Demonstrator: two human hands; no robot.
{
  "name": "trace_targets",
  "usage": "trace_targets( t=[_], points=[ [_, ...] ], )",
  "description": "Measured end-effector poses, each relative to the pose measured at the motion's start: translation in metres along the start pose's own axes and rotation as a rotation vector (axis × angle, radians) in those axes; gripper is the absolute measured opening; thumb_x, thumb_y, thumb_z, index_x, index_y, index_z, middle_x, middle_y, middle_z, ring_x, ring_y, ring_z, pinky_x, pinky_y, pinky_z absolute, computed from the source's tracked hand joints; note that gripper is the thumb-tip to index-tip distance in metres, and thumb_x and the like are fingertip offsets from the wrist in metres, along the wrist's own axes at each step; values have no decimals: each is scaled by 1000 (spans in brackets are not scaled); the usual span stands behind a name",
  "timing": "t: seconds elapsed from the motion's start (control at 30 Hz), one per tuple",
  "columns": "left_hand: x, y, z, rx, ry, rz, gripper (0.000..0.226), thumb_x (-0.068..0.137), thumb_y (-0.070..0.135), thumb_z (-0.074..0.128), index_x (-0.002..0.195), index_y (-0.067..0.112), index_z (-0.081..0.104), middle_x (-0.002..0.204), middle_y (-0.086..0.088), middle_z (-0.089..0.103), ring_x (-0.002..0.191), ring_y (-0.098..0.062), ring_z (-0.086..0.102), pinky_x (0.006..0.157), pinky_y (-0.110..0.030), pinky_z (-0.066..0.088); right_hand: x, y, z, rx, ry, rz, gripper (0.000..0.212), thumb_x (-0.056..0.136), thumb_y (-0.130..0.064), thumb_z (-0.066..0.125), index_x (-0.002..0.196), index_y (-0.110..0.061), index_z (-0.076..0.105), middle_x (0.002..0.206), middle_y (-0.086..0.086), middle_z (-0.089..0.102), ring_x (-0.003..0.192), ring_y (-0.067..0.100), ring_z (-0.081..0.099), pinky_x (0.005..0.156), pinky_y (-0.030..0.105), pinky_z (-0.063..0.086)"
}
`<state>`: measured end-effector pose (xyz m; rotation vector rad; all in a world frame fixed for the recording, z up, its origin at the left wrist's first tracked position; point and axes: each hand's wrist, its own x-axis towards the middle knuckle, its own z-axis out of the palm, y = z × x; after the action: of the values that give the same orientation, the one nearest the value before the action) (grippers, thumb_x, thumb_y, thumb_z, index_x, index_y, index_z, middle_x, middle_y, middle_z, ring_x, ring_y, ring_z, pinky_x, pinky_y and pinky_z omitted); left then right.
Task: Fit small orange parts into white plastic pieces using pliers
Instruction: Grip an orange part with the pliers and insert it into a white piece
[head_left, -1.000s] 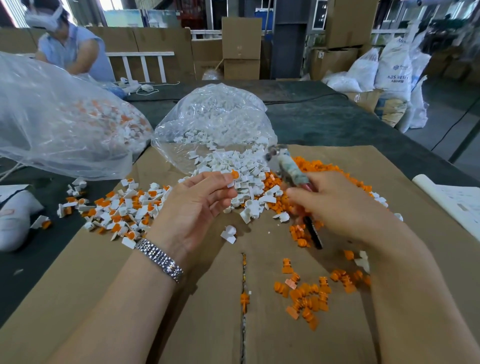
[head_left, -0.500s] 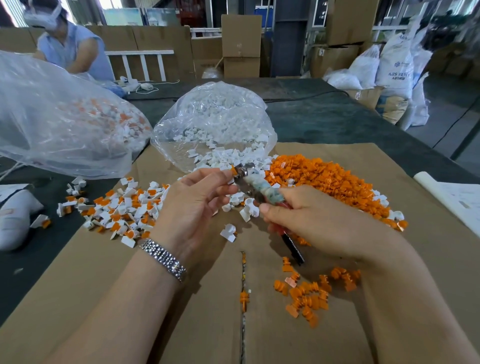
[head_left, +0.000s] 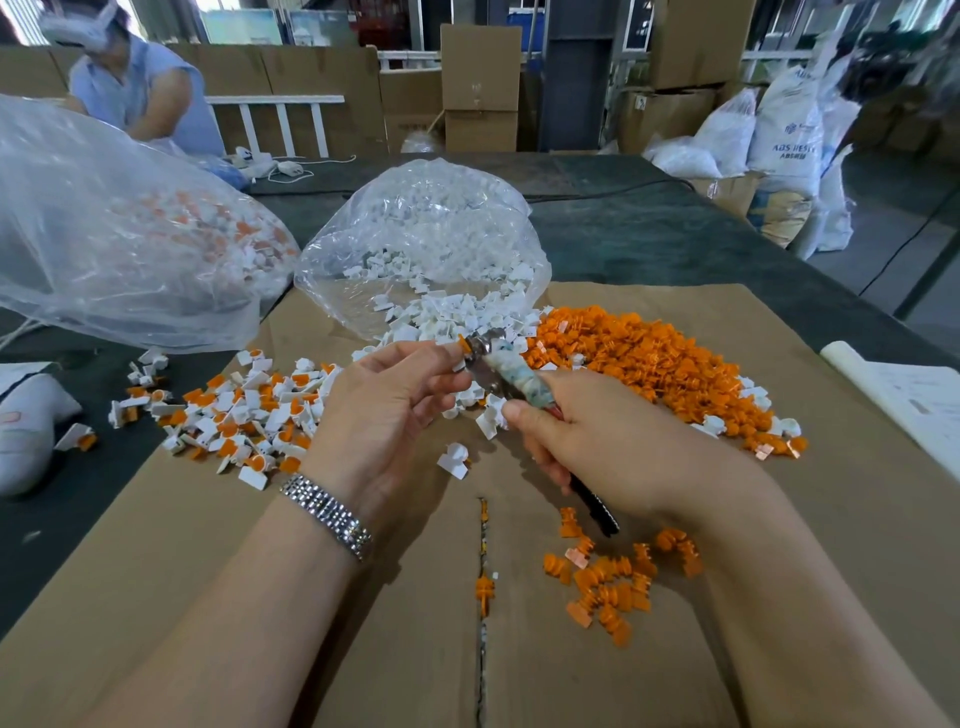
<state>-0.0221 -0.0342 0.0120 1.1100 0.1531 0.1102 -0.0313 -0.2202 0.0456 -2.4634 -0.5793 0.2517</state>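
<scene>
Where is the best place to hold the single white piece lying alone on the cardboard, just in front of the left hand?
Pinch the lone white piece across its flat tab, coming from above. It lies apart from the white pile, bare cardboard all around it, so fingers should fit on both sides. Its rounded end looks harder to grip. Its exact shape is too small to tell.

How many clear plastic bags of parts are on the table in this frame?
2. A large clear plastic bag of white-and-orange pieces lies at the left; a smaller clear plastic bag of white pieces sits at the centre, spilling forward. Others may lie out of view.
</scene>
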Motion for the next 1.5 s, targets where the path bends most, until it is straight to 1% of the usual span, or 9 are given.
trace_targets(
  t=[0.23,0.4,0.57,0.73,0.9,1.03,1.23,1.37,1.5],
  points=[
    [-2,-1,2,-28,21,-15,12,81,2,79,89,4,70,76,-7,72,65,-14,70,57,-18,55,4,2,3,4,45,-6,35,106,-41,45,78,-22,51,68,4,60,57,15,56,68,43,55],
    [-1,1,2,-5,16,4,19,76,9,82,92,2,74,77,-7,72,66,-14,70,57,-18,55,4,6,0,87,-30,9,38,106,-42,45,85,-13,60,67,0,70,61,8,68,64,25,50],
    [2,5,-5,30,11,75,6,84,14,78,79,13,75,75,-2,71,66,-14,69,56,-20,55,-1,14,-14,166,70,25,39,95,-59,51,89,-23,63,76,-6,72,69,4,69,71,33,54],
    [5,6,-19,743,249,230,9,89,17,75,83,13,69,68,1,68,54,-5,61,46,-18,47,11,35,-13,-81,353,222,45,94,-65,49,82,-22,54,77,1,58,72,19,58,60,37,42],
    [9,12,-35,1260,509,367,10,90,18,69,96,20,62,100,-4,63,85,-21,59,65,-32,43,20,55,-11,-327,360,447,45,93,-58,57,112,-17,56,112,6,59,102,28,57,90,49,50],
    [6,5,-26,1223,294,489,13,89,17,69,92,26,60,99,0,61,82,-13,55,67,-28,42,25,54,-6,-432,298,486,62,88,-66,61,126,-17,53,126,11,56,119,33,52,100,51,42],
    [-3,-6,-10,1172,-101,423,12,87,27,78,79,30,68,84,12,66,77,-2,58,62,-9,43,26,55,-4,-394,289,477,71,85,-67,64,137,-21,49,143,12,43,136,34,36,106,56,34],
    [-2,0,-20,1256,-227,333,20,78,47,81,84,34,68,84,12,65,74,2,56,59,-14,41,18,50,-12,-298,342,307,45,77,-59,78,101,-27,58,110,-6,58,109,20,52,86,40,47],
    [-4,2,-25,1421,-332,288,30,73,59,81,87,39,63,87,15,63,83,8,56,61,-12,44,9,42,-12,-287,133,223,37,70,-57,85,82,-28,65,82,-12,63,82,9,60,62,31,45]
  ],
)
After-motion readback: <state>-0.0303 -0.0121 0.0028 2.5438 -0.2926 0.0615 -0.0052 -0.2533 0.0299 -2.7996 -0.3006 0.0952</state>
